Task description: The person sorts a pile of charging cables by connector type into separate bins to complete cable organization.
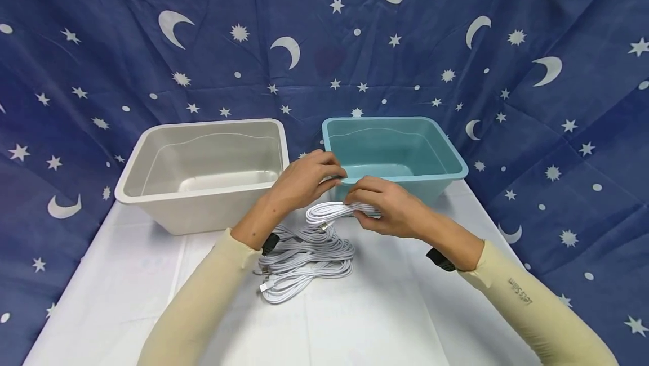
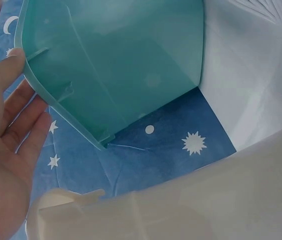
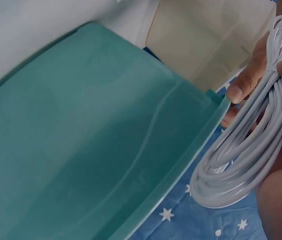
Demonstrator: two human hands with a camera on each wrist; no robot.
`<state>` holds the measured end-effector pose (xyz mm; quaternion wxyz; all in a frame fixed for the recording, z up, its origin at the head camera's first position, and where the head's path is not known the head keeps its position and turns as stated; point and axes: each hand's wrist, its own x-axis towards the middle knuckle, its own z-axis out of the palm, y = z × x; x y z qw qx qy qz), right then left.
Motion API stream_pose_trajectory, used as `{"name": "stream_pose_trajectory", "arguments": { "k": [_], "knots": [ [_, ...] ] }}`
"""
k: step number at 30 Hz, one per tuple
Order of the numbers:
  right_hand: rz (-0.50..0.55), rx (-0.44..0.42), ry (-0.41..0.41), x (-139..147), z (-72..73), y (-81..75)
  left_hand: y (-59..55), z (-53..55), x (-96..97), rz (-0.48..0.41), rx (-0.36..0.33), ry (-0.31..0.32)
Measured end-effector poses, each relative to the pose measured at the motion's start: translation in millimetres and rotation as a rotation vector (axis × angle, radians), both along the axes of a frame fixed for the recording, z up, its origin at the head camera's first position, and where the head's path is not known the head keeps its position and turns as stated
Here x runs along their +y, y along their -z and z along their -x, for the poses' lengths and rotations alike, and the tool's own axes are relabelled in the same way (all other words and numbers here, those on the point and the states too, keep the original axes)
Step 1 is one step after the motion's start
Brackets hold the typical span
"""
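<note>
My right hand (image 1: 387,208) holds a coiled white cable (image 1: 329,211) in front of the teal bin. In the right wrist view the looped bundle (image 3: 245,145) hangs from the fingers, with a plug at its upper end. My left hand (image 1: 308,179) pinches the rim of the teal bin (image 1: 405,178) at its near left corner. Seen from the left wrist, the thumb (image 2: 12,62) is on the rim and the other fingers spread just below it. Below the hands, several more coiled white cables (image 1: 309,259) lie heaped on the white-covered table, some with connectors showing.
A light grey bin (image 1: 198,196) stands left of the teal one, near the back of the table (image 1: 365,309). Behind both hangs a dark blue curtain (image 1: 314,17) with white moons and stars, which also runs along the sides.
</note>
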<state>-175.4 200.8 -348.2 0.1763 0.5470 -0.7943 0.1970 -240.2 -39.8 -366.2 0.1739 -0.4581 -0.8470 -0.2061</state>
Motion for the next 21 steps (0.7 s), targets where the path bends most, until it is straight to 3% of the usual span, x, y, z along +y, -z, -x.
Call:
{"name": "stream_pose_trajectory", "arguments": {
  "k": [11,21],
  "knots": [
    [0.065,0.054,-0.028,11.5,5.3,-21.1,-1.8,-1.3,-0.5,0.01,-0.017,-0.001],
    [0.093,0.077,0.054,25.7,17.2,-30.4,-2.7,-0.7,-2.6,0.033,-0.026,-0.029]
  ]
}}
